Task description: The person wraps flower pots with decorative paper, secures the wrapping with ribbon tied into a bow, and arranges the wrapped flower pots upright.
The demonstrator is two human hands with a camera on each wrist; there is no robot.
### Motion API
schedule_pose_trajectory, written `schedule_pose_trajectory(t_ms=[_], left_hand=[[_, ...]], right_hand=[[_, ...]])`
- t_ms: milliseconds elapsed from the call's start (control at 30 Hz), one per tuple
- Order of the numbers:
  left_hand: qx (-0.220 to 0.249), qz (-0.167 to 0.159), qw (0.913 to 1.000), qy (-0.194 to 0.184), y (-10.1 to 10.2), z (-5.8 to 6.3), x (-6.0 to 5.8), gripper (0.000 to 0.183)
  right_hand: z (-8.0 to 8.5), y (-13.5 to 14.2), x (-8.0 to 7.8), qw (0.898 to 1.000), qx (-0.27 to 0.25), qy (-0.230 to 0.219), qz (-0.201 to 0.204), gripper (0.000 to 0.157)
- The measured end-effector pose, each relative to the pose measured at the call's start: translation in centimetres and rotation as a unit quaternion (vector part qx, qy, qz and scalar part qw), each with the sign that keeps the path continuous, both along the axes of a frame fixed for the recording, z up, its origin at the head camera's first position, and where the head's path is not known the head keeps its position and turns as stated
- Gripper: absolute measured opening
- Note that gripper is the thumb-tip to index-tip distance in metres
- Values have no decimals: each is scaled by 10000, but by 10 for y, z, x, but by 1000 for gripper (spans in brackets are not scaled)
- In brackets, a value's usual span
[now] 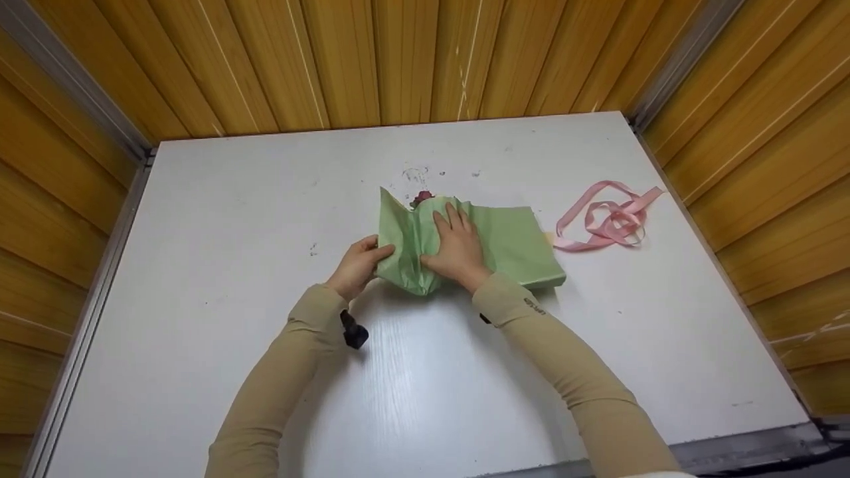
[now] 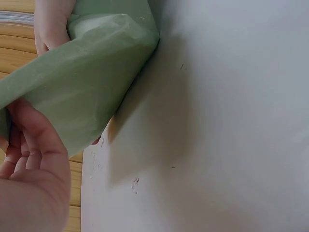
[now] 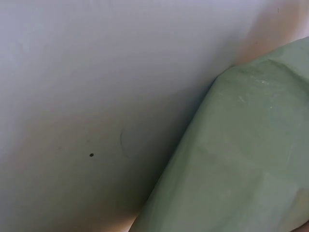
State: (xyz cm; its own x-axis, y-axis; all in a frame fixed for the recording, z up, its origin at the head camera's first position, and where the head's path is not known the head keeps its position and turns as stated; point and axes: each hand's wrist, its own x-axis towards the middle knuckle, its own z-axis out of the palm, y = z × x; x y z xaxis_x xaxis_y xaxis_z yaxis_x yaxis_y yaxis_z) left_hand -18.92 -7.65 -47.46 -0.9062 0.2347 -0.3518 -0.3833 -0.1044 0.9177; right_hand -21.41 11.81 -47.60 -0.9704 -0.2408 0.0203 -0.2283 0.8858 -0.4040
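Observation:
Green wrapping paper [image 1: 518, 242] lies creased and gathered on the table in the head view. At its far edge a dark red flower [image 1: 422, 197] peeks out, mostly hidden by the paper. My left hand [image 1: 358, 265] pinches the raised left edge of the paper between thumb and fingers, which the left wrist view also shows. With fingers spread, my right hand [image 1: 458, 245] presses flat on the folded middle of the paper. In the right wrist view the green paper [image 3: 241, 154] fills the lower right, and that hand is almost wholly outside the picture.
A loosely looped pink ribbon [image 1: 614, 222] lies to the right of the paper, one end reaching toward its right edge. The white table [image 1: 232, 219] carries dark smudges near the flower. Wood-patterned walls [image 1: 345, 66] stand behind and on both sides.

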Motion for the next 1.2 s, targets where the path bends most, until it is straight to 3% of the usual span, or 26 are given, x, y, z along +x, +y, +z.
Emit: schedule_pose_trajectory(t_ms=[233, 433, 667, 967, 1200], left_hand=[[502, 5, 9987, 23, 9, -3, -1, 39], [1441, -70, 9895, 81, 26, -11, -1, 40], [2032, 120, 9791, -47, 42, -18, 1, 39], [2139, 109, 9768, -89, 52, -20, 1, 41], [1827, 227, 9829, -48, 59, -18, 0, 41]], right_hand=[[-3, 2, -3, 9997, 164, -77, 166, 81], [-2, 2, -1, 9989, -401, 95, 206, 56], [-2, 0, 1, 9974, -657, -203, 227, 52], [3, 0, 1, 9928, -995, -641, 196, 54], [11, 3, -3, 9783, -1662, -1217, 215, 61]])
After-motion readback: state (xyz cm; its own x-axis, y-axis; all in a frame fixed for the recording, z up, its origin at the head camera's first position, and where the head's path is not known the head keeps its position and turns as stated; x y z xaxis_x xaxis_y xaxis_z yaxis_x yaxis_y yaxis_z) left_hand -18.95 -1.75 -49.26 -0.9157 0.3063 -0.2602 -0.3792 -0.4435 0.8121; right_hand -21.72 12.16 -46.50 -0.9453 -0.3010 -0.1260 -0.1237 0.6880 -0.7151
